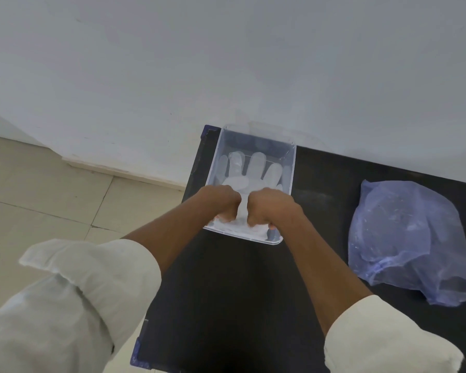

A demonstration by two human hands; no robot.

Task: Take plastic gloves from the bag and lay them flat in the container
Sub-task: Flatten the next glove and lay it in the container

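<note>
A clear plastic container (289,168) stands at the far left of a black table. Inside it lies a translucent plastic glove (249,176), its fingers spread flat and pointing toward the wall. My left hand (221,201) and my right hand (269,208) are side by side over the container's near end, both shut on the glove's cuff edge, which bunches between them. A bluish plastic bag (406,238) lies crumpled on the table to the right, apart from both hands.
The black table (240,292) runs along a white wall (226,63); its left edge drops to a tiled floor (51,197). My rolled-up pale sleeves fill the lower corners.
</note>
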